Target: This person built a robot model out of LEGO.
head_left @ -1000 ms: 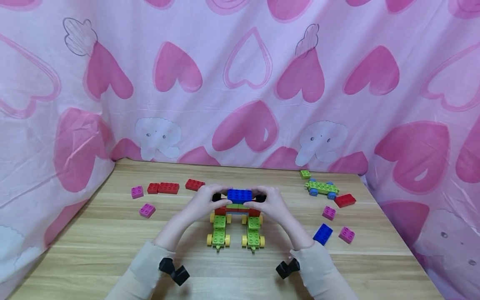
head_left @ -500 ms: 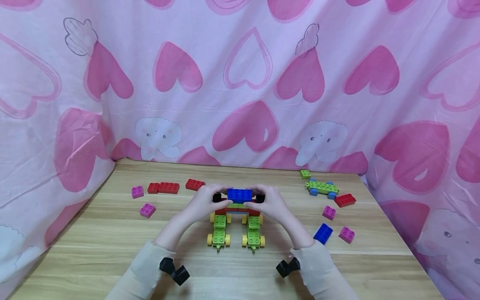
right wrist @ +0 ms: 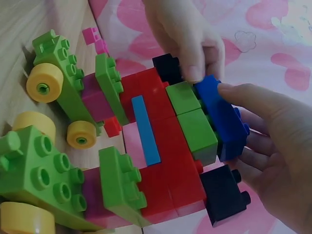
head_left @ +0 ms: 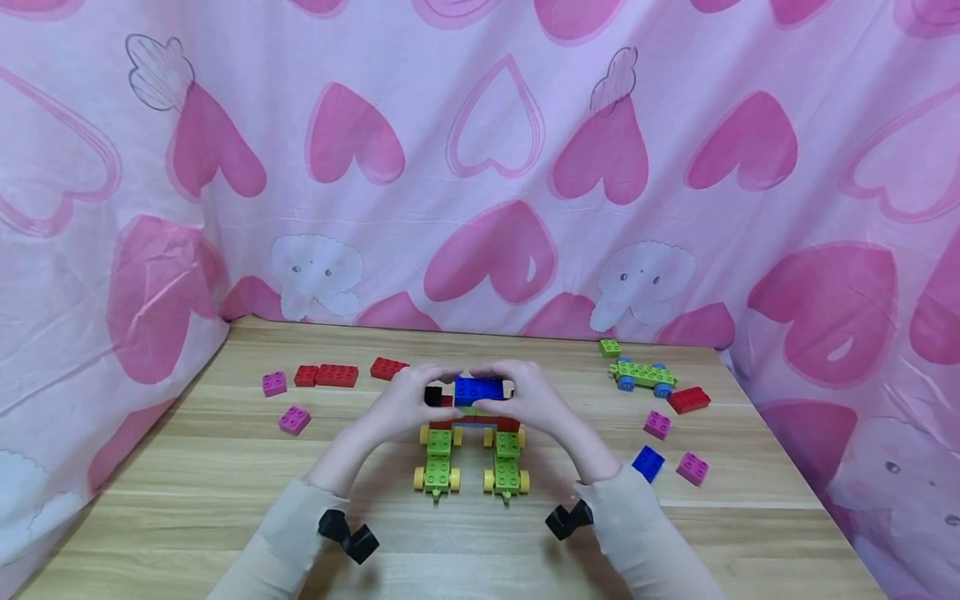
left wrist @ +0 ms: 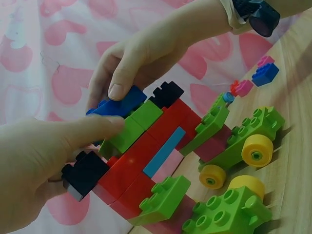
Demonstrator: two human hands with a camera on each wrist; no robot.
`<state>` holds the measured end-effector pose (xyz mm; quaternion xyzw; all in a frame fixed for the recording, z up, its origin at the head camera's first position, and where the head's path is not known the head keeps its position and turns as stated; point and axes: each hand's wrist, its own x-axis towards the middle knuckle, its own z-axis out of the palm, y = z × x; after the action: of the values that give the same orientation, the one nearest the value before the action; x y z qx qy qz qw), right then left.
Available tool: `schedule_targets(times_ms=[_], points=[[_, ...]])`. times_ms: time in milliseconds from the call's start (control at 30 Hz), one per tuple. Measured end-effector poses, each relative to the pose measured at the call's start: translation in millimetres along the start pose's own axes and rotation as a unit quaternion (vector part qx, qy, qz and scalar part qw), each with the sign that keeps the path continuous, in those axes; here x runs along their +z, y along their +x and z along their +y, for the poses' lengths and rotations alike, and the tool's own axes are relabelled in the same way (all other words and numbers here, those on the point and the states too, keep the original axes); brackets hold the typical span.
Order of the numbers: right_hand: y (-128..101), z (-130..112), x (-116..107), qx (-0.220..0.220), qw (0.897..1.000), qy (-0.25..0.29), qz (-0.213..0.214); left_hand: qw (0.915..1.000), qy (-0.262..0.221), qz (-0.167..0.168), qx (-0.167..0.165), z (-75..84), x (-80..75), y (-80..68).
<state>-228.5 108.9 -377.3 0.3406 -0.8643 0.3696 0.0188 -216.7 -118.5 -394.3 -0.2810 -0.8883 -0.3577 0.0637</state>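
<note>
A blue brick (head_left: 478, 391) sits atop a built figure of red bricks (right wrist: 161, 146), two green bricks (right wrist: 197, 119) and black side bricks (right wrist: 224, 195). In the right wrist view it is slightly askew, with a dark gap beneath. My left hand (head_left: 408, 402) pinches the blue brick's left end, thumb in front and fingers behind. From the other side my right hand (head_left: 528, 398) grips it, the thumb (right wrist: 243, 95) on its near edge. The figure's legs end in two green wheeled bases (head_left: 437, 473) with yellow wheels. Some fingertips are hidden behind the brick.
Red bricks (head_left: 337, 376) and pink bricks (head_left: 294, 420) lie on the left of the wooden table (head_left: 465, 550). On the right are a green car base (head_left: 642, 374), a red brick (head_left: 688, 400), a blue brick (head_left: 648, 463) and pink bricks (head_left: 692, 468). A heart-patterned curtain (head_left: 495, 183) stands behind.
My right hand has shifted left, its thumb and fingers now reaching further over the blue brick. My left hand has risen slightly. The figure stays in place.
</note>
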Motion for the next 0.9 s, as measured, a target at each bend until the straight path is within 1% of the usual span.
schedule_targets(times_ms=[133, 300, 500, 733, 900], points=[[3, -1, -1, 0.001, 1.000, -0.013, -0.019, 0.9997, 0.005, -0.019, -0.012, -4.3, 0.9, 1.9], [4, -2, -1, 0.006, 1.000, -0.010, -0.019, 0.9989, 0.007, -0.039, -0.025, -8.4, 5.1, 4.1], [6, -4, -2, -0.002, 1.000, -0.016, -0.020, 0.9981, 0.002, -0.040, -0.046, -9.7, 9.6, 4.1], [7, -3, -3, -0.011, 0.999, -0.025, -0.024, 0.9987, -0.010, -0.037, -0.035, -10.6, 10.5, 5.5], [8, -4, -3, -0.014, 0.999, -0.029, -0.030, 0.9982, -0.022, -0.039, -0.040, -10.4, 11.1, 5.8]])
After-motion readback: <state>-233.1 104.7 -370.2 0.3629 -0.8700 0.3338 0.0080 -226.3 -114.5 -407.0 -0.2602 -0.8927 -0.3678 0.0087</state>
